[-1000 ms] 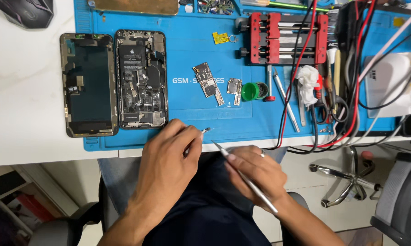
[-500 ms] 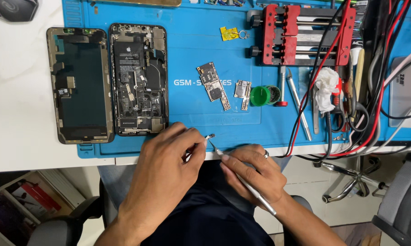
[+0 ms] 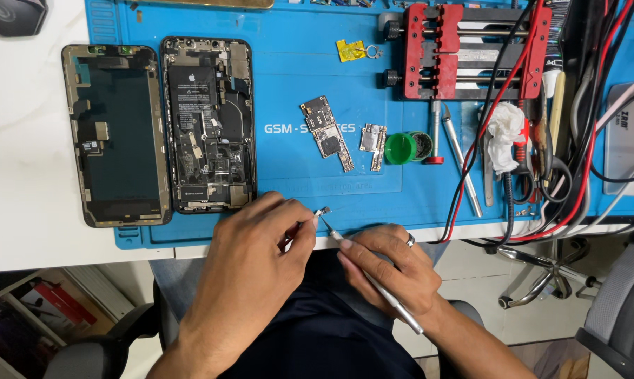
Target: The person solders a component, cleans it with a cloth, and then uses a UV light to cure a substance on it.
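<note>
— Two phone halves lie opened flat on the blue mat (image 3: 289,84): the screen panel (image 3: 115,135) on the left, and the phone body (image 3: 208,125) touching it on the right, its insides bare.

— So how far has the strip-down got?

— Well along, I'd judge. A long circuit board (image 3: 327,133) and a smaller board (image 3: 373,137) are already out and lie apart from the body, mid-mat, next to a green cap (image 3: 400,148). The red clamp (image 3: 464,50) at the top holds nothing that I can make out.

— And the hands?

— Both are at the near edge of the mat. The left hand (image 3: 250,270) has its fingers pinched together on a thin tool, most of it hidden, with a tiny metal part (image 3: 322,211) at its tip. The right hand (image 3: 394,270) is closed around a slim metal tool (image 3: 373,282) whose point meets that same part.

— Where is the part exactly?

— Just over the mat's front edge, below the phone body and to its right, between the two hands.

— What's left?

— Whatever is being done to that small piece looks unfinished, and the boards are still out with the phone open, so reassembly has not begun.
</note>
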